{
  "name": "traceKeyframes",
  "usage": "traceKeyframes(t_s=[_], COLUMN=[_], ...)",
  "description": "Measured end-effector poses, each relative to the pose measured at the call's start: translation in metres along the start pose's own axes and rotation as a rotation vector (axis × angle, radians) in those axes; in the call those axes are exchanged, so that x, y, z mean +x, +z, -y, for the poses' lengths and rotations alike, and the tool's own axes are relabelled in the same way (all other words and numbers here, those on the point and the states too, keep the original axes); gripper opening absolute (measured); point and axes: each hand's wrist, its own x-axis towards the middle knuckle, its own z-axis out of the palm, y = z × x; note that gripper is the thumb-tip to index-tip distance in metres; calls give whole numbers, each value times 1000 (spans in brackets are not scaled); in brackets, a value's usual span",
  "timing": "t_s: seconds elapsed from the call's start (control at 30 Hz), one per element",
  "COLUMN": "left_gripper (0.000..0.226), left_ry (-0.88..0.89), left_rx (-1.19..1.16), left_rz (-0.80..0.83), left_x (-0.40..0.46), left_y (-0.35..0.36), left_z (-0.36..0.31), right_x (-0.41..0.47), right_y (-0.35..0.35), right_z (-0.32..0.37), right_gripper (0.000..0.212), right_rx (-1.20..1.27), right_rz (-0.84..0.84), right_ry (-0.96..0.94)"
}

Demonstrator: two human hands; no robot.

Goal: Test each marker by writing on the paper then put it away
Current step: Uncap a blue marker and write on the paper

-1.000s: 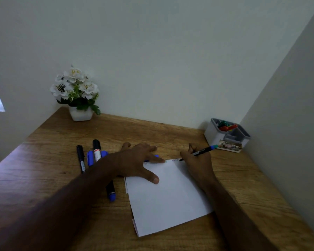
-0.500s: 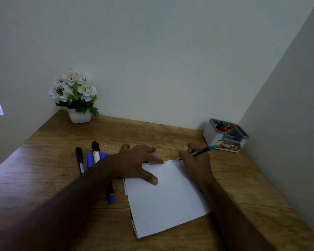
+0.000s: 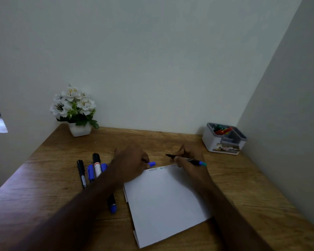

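The desk [image 3: 170, 142] is wood with visible grain and a soft sheen. The paper [image 3: 163, 201] is matt and smooth. The markers [image 3: 96, 167] look like glossy plastic. The organizer [image 3: 216, 142] is smooth grey-white plastic. The pot [image 3: 80, 130] is smooth white.

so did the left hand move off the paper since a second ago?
Yes. The left hand has pulled back off the paper toward the markers, now only at its far left corner, fingers curled.
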Motion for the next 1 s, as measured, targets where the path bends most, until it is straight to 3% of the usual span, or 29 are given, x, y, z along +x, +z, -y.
traceKeyframes(t_s=[0.13,0.27,0.47,0.67,0.83,1.0], left_gripper=[11,9,27,23,15,8], left_ry=[23,66,117,164,238,314], left_rx=[-21,-265,-379,-384,-443,-584], left_rz=[-112,-212,-205,-201,-151,-97], left_x=[-2,-1,3,0,0,-4], left_y=[0,0,2,1,2,-3], left_z=[-1,-1,-1,-6,-10,-15], right_x=[3,7,7,4,1,3], right_y=[1,-1,0,2,2,-1], right_z=[2,0,1,4,5,5], right_gripper=[11,16,16,26,10,23], right_rx=[274,424,471,442,451,444], right_rz=[8,-24,-36,34,138,187], right_ry=[58,60,37,66,105,171])
